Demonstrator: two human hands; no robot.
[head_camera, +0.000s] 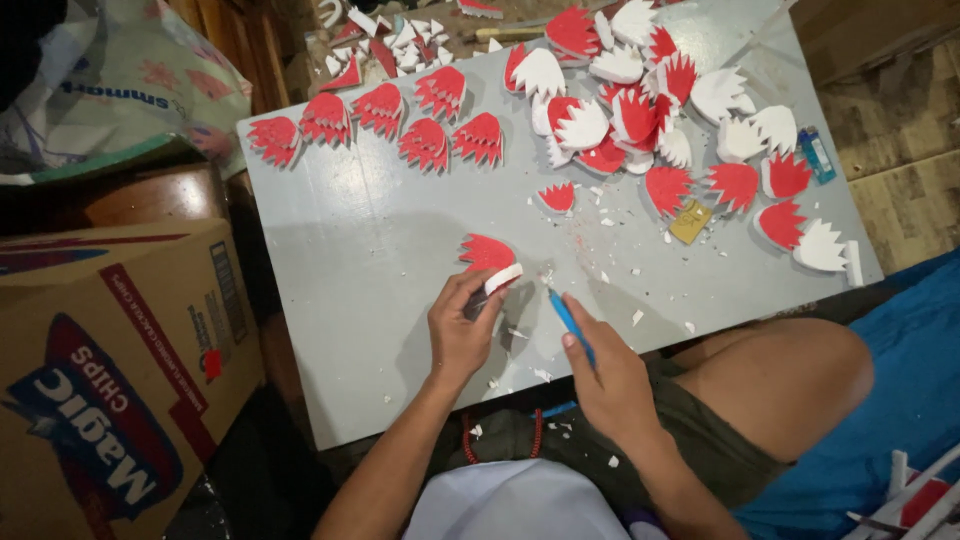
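1. We see the left hand (462, 335) closed on a red-and-white crown-shaped foam piece (488, 258), pinching its lower edge near the front-middle of the grey counter (360, 260).
2. The right hand (605, 375) is closed around a blue craft knife (570, 318), held like a pen, with the tip up and to the left.
3. Key relation: the foam piece lies just up and left of the knife tip, close but apart. Its toothed edge points away from us, its flat base toward the left hand. The knife's long axis runs diagonally toward that base. The left hand is on the piece; the right is the nearer free tool hand.
4. White offcut chips (545, 375) lie scattered on the counter between the hands.
5. Farther back: a row of red cut pieces (380, 120) at left, and a mixed red and white pile (650, 110) at right.
6. A cardboard box (110, 370) stands left of the counter.
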